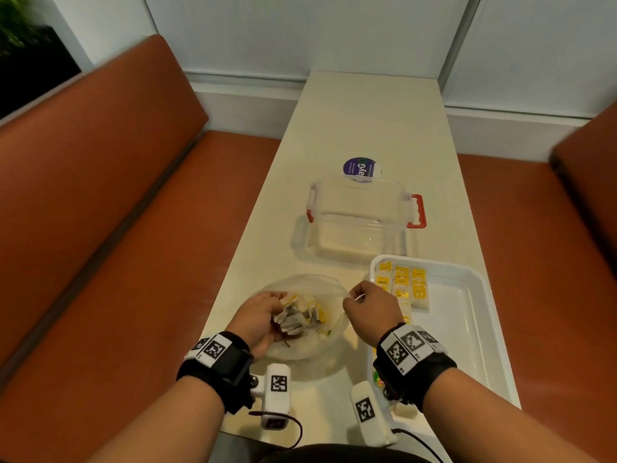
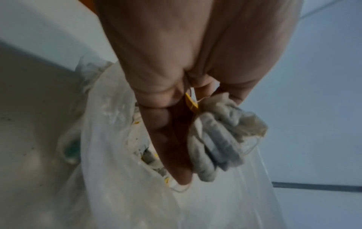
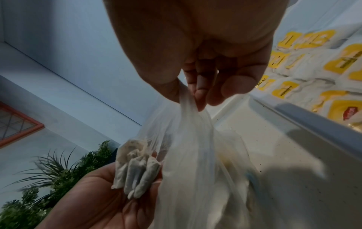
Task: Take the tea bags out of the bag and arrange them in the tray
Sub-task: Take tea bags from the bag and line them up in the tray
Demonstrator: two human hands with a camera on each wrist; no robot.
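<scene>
A clear plastic bag (image 1: 310, 342) lies on the table near its front edge, with tea bags inside. My left hand (image 1: 258, 320) is at the bag's mouth and grips a bunch of grey-white tea bags (image 1: 293, 320), also seen as tea bags (image 2: 217, 139) and tea bags (image 3: 135, 168). My right hand (image 1: 370, 307) pinches the bag's rim (image 3: 188, 108) and holds it up. The white tray (image 1: 467, 315) stands just right of the bag. Rows of tea bags with yellow tags (image 1: 402, 282) lie in its far left corner, visible too as tea bags (image 3: 313, 65).
An open clear plastic box (image 1: 359, 218) with red latches stands behind the bag and tray. A purple round sticker (image 1: 359, 168) lies beyond it. Orange benches (image 1: 100, 228) flank the narrow white table (image 1: 367, 121). A plant stands at the far left.
</scene>
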